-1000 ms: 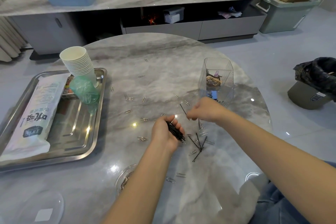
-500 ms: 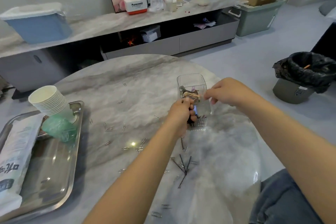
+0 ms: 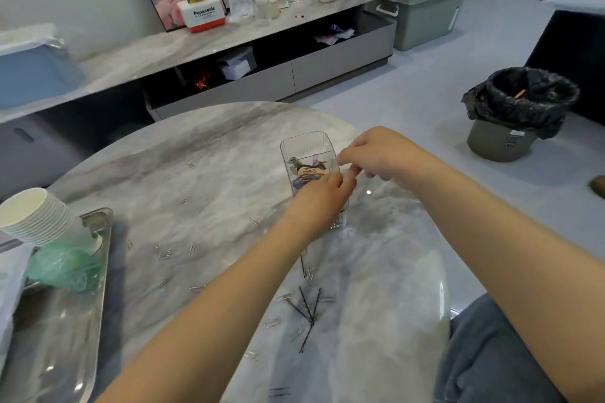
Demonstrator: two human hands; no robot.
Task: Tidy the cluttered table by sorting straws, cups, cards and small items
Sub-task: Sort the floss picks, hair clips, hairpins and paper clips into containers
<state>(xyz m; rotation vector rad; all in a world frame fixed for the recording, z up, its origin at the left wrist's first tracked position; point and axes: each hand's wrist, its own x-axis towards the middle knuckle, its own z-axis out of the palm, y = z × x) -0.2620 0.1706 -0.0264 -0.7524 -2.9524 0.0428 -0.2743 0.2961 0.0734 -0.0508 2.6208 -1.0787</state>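
Head view: a round marble table (image 3: 203,154) carries a clear box (image 3: 306,149) near its right edge, holding hair ties and other small items. The left hand (image 3: 322,198) is in front of the box, covering its near wall; its fingers curl inward, but whether they hold anything cannot be told. The right hand (image 3: 376,154) is at the box's right rim, fingers bent toward the left hand's fingertips; a pinch looks likely, though what it grips, if anything, is too small to make out. Black hairpins (image 3: 307,309) lie crossed in a small heap on the table toward the near edge, between the two forearms. Paper clips (image 3: 163,253) are scattered singly over the table centre and around the hairpins. A steel tray (image 3: 98,275) sits at the left edge, bearing a tilted stack of cups (image 3: 36,217), a green bag (image 3: 64,267) just beside the stack, and a white packet (image 3: 9,281) cut off by the frame. A bin (image 3: 517,111) with a black liner stands on the floor, well apart from the table on the right.
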